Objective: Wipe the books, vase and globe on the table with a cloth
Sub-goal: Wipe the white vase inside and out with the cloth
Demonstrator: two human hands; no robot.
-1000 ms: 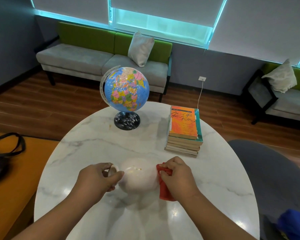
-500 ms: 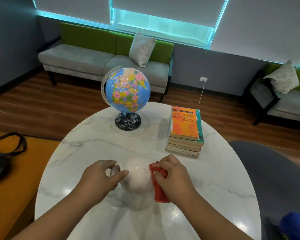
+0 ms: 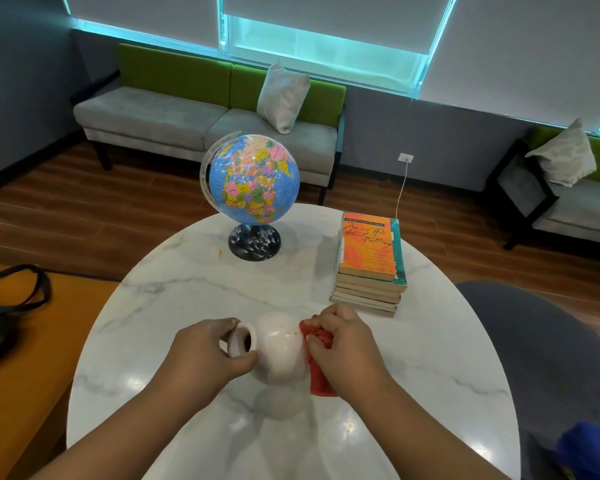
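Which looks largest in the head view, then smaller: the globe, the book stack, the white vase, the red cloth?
1. Blue globe on black base.
2. Stack of paperback books; the round white ceramic vase looks similar but sits nearer, so their order is unsure.
3. Crumpled red cloth, partly hidden.

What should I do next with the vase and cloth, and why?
Probably sweep the red cloth up over the vase. Your left hand holds its neck, tipped sideways; your right hand presses the cloth to one side; small orange specks show on the upper surface.
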